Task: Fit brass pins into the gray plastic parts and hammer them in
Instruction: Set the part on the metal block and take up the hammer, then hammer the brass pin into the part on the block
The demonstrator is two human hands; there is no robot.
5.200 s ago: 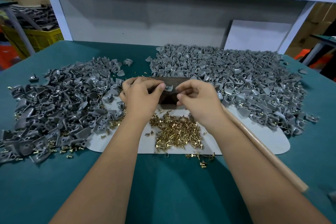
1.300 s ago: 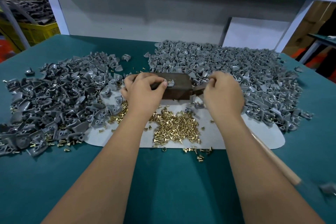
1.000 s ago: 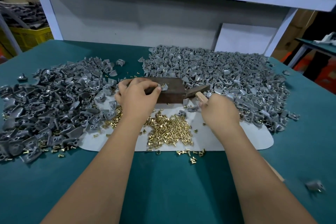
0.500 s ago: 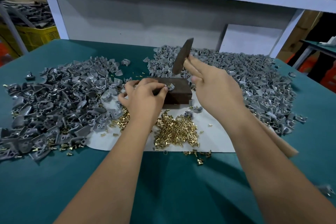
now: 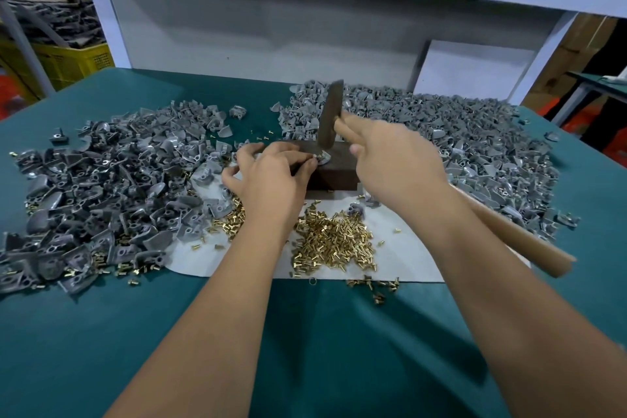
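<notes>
My left hand [image 5: 271, 176] pinches a gray plastic part [image 5: 322, 157] with a brass pin in it on top of a dark block [image 5: 336, 173]. My right hand [image 5: 397, 163] grips a hammer by its wooden handle [image 5: 509, 231]. The dark hammer head [image 5: 329, 114] stands upright with its lower end just above the held part. A heap of loose brass pins [image 5: 332, 241] lies on a white sheet [image 5: 414, 248] in front of the block.
A pile of gray parts [image 5: 112, 187] mixed with brass pins covers the green table's left side. A bigger pile of gray parts [image 5: 475, 146] fills the right back. A white shelf frame [image 5: 101, 10] and gray back panel rise behind the table. A yellow crate [image 5: 68, 61] stands far left.
My right hand picked up the hammer from the table's right side, raised it, and has now brought the head down to the part. My left hand stayed on the block.
</notes>
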